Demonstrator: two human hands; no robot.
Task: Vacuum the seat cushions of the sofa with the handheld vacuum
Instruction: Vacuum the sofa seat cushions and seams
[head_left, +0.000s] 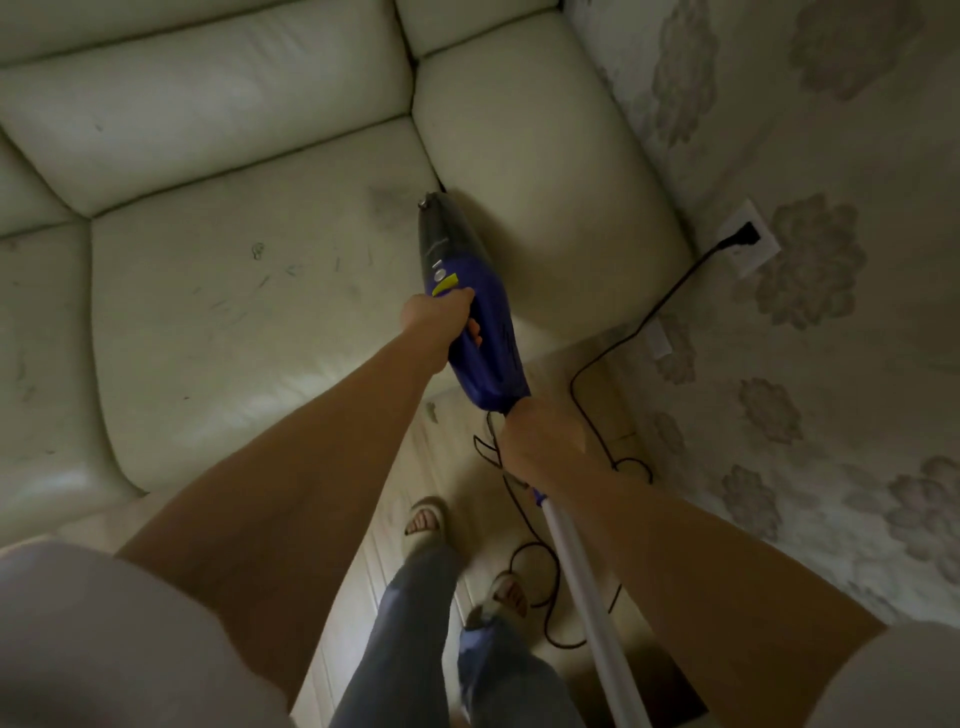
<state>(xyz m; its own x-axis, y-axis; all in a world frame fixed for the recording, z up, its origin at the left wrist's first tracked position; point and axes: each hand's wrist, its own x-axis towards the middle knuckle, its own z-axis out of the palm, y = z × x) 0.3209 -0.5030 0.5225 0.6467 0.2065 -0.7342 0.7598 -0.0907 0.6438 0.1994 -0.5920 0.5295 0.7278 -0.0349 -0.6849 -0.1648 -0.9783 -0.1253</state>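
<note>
The vacuum (470, 306) — blue, with a dark front end — is laid nose-first on the seat cushion (249, 312) of the sofa (208, 104), its tip at the seam beside the armrest (540, 171). The vacuum's handle is gripped by the left hand (441, 314), fingers wrapped through it. Behind the vacuum's body, its rear neck is clenched by the right hand (540, 441), and a pale tube (587, 597) is seen running back from there. Dark scuffs are seen on the cushion left of the vacuum. A black cord (618, 353) is trailed from the vacuum's rear across the floor (374, 597) to a wall outlet (748, 239) — right of the vacuum, on flowered wallpaper (810, 364). Two sandalled feet (426, 519) are seen below the vacuum.
</note>
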